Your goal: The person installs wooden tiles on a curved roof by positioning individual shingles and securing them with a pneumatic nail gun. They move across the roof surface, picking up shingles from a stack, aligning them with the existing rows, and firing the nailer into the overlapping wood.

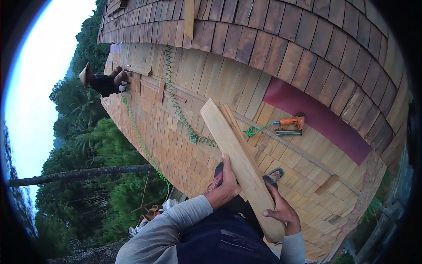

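Note:
A small stack of long, pale wooden shingles [241,167] slants across in front of my body, with the broad face of the top one toward me. On its left edge, my left hand [225,182] is closed, the thumb lying along the wood. Lower down, my right hand [282,207] grips the opposite edge, its thumb over the face. The fingers beneath the stack are partly hidden. Beyond the stack, to the right, an orange nail gun [292,123] lies on the roof, joined to a green air hose [259,130]. Neither hand touches it.
Sloping shingle rows surround me, beside a dark red membrane strip [316,119] and a long batten [285,141]. A coiled green hose [178,112] crosses the roof. A co-worker in a conical hat [103,83] crouches far left. Trees [110,145] stand past the roof edge.

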Demonstrator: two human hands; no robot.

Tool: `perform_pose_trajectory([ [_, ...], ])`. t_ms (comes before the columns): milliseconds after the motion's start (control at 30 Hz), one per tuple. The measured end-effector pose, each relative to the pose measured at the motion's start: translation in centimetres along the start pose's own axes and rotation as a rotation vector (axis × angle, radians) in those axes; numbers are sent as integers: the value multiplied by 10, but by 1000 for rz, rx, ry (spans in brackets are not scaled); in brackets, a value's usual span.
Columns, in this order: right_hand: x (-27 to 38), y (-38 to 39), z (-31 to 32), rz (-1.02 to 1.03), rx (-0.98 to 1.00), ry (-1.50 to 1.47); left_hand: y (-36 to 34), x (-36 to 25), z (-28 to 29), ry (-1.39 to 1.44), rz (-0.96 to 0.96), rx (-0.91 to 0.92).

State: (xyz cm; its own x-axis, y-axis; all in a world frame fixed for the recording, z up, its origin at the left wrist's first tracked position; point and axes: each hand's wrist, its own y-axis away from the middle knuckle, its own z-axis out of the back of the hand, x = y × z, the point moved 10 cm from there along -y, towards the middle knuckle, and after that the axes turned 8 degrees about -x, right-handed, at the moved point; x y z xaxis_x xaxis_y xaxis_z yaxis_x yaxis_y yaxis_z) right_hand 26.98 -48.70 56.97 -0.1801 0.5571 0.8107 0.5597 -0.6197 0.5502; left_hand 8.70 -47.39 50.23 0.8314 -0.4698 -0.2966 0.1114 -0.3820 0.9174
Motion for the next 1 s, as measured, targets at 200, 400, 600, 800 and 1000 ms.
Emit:
perform_pose_trajectory([
  [200,-115,101,28,-278,229,-794,25,149,-68,-176,122,122],
  [400,-151,111,41,-226,126,-708,3,206,-69,-301,259,275],
  [600,-176,100,58,-272,-74,-424,-5,199,-26,-292,413,331],
  [800,-182,83,38,-342,-22,-252,-17,197,5,-291,435,239],
  [1000,-157,60,29,-145,-320,-95,-27,160,13,-366,399,287],
])
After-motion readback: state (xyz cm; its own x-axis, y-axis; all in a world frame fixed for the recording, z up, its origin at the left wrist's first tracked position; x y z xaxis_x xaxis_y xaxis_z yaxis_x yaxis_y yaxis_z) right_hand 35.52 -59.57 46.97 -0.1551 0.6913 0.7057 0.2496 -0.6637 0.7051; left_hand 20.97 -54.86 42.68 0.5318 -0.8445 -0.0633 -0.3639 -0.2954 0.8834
